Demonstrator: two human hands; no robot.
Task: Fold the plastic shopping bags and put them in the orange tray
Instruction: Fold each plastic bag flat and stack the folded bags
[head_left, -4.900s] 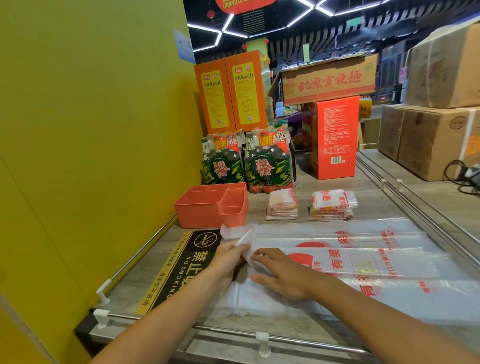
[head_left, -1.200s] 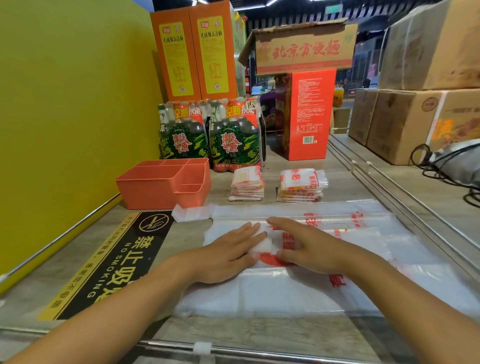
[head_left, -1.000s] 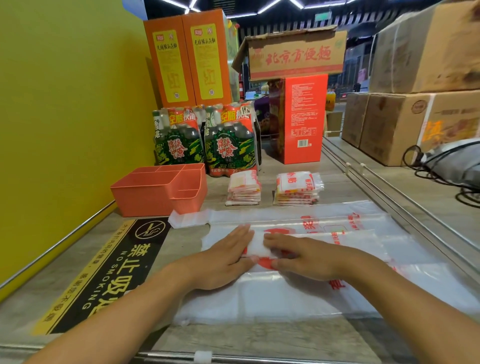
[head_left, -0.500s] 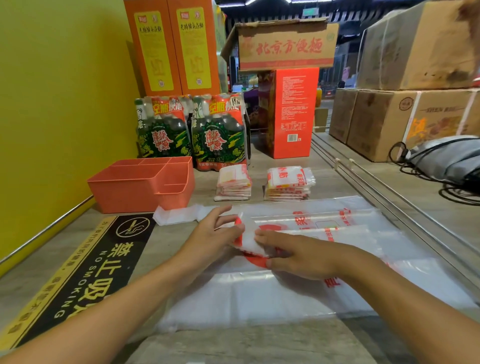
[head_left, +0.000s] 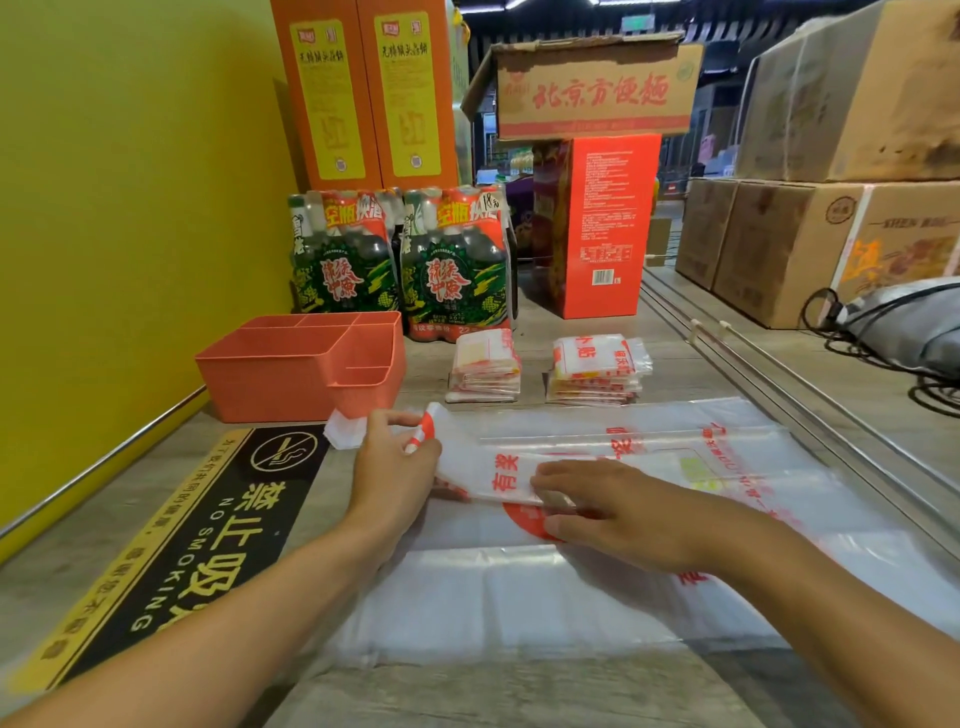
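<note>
Lifting folded end of plastic bag (head_left: 498, 467) off counter, left hand (head_left: 392, 467) now pinches it; half second ago it was just closing. Right hand (head_left: 613, 512) stays flat, fingers straight, pinning bag at counter centre. Next fold starting; orange tray (head_left: 270, 376) at 11 o'clock, no bag visible inside.

black counter sign (head_left: 208, 540): "no smoking" | cardboard box (head_left: 597, 93): "北京方便面" | bottle pack (head_left: 452, 265): "18元"
</note>
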